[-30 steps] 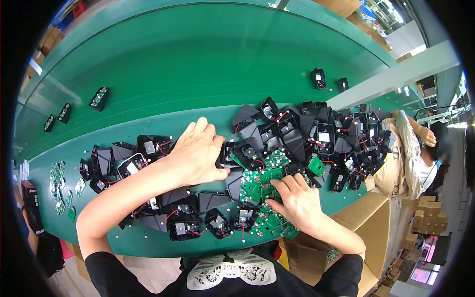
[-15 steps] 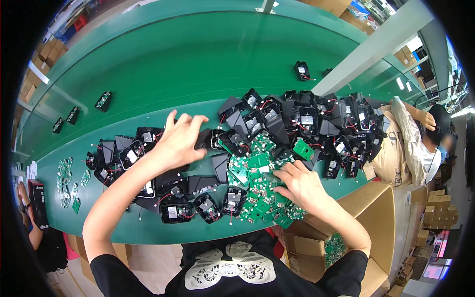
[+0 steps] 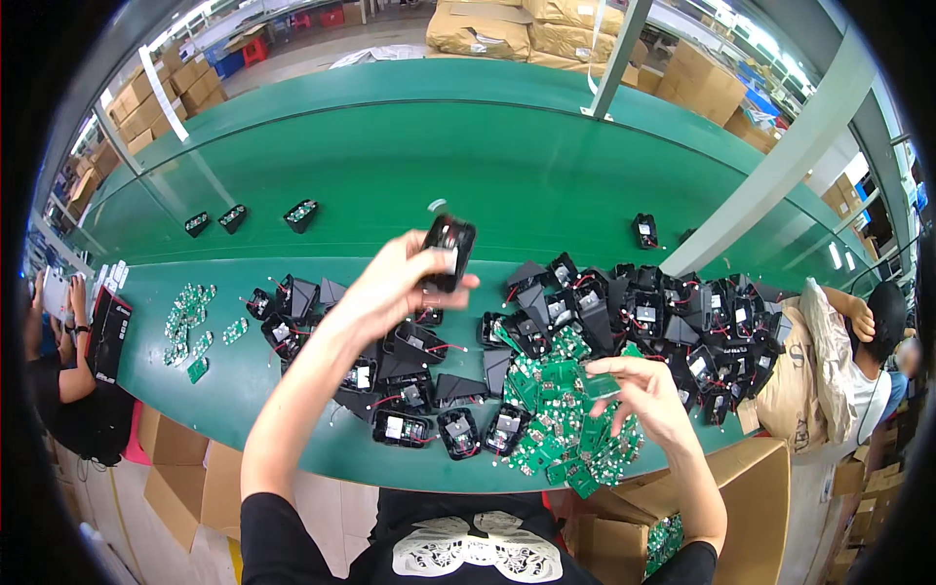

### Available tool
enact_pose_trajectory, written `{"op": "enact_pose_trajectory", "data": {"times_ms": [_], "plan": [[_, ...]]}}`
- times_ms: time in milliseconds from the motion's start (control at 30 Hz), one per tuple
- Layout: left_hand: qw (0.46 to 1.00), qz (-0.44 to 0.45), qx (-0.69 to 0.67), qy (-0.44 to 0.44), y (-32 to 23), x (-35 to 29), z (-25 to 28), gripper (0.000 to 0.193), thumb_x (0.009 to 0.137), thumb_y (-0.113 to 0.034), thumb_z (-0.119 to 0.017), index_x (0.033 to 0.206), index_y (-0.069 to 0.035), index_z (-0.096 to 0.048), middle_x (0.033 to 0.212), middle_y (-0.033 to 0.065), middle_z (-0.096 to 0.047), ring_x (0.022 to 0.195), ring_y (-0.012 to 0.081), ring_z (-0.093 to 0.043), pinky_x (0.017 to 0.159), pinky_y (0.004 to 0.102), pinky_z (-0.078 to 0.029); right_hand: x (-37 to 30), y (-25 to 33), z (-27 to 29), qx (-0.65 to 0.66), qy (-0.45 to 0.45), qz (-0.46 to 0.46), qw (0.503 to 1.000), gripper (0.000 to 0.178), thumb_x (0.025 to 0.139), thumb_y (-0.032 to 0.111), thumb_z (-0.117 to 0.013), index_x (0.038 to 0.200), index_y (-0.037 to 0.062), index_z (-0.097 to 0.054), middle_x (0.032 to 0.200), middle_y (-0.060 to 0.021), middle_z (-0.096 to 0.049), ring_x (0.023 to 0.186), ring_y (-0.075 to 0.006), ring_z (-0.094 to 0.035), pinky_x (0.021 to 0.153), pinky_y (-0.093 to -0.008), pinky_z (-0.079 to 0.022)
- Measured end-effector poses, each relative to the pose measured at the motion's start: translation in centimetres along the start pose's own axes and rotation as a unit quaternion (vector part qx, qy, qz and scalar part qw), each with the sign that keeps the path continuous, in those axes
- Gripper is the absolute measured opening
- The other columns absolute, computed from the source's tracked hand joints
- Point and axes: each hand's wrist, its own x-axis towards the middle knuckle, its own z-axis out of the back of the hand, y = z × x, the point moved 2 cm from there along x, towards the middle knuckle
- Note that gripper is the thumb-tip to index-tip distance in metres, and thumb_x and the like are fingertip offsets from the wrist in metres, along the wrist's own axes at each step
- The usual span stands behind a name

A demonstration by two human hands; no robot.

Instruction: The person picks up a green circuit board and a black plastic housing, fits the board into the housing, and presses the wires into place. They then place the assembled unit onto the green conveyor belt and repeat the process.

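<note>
My left hand grips a black plastic housing, raised over the far side of the bench; it is slightly blurred. Between the thumb and fingers of my right hand is a green circuit board, held just above a heap of green circuit boards. Many open black housings with red wires surround the heap, in a large cluster to the right and a smaller group to the left and front.
Loose boards lie at the bench's left. Beyond is a green conveyor surface carrying a few housings. A grey post rises at right. A cardboard box stands below the front edge. Other people sit at both ends.
My left hand has picked up a black housing and lifted it. My right hand has risen from the heap with a circuit board. The view has shifted, showing more of the far side.
</note>
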Motion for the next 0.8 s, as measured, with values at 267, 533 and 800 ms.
{"op": "enact_pose_trajectory", "data": {"times_ms": [267,533,800], "plan": [[0.991,0.041,-0.08,0.1,6.4,-8.5,-4.6,0.062,0.081,-0.007,-0.046,0.135,-0.008,-0.016,0.119,0.0145,-0.042,0.094,0.0242,-0.055,0.064,0.0427,-0.055,1.3,1.7,-5.3,-0.003,-0.006,0.013,1.0,0.058,0.081,-0.003,-0.056,0.131,0.0037,-0.03,0.105,-0.0121,-0.057,0.081,-0.0156,-0.062,0.054,-0.0246,-0.054],[0.984,0.013,-0.071,0.163,9.5,-11.0,-5.4,0.068,0.083,-0.002,-0.058,0.134,-0.004,-0.013,0.129,0.0141,-0.031,0.11,0.0195,-0.044,0.08,0.0359,-0.052,2.3,1.4,-5.9,0.092,-0.064,-0.056,0.992,0.044,0.074,-0.005,-0.064,0.116,-0.0037,-0.05,0.099,-0.0122,-0.063,0.084,-0.0158,-0.062,0.062,-0.0259,-0.056],[0.989,-0.113,0.092,0.013,11.2,-10.3,-6.0,0.072,0.07,-0.012,-0.075,0.118,-0.003,-0.023,0.108,0.0128,-0.046,0.094,0.0164,-0.054,0.073,0.0286,-0.051,0.1,2.7,-8.4,-0.376,-0.185,0.269,0.867,0.054,0.065,-0.008,-0.071,0.115,-0.0025,-0.053,0.079,-0.0062,-0.06,0.069,-0.0129,-0.061,0.063,-0.0225,-0.051]]}}
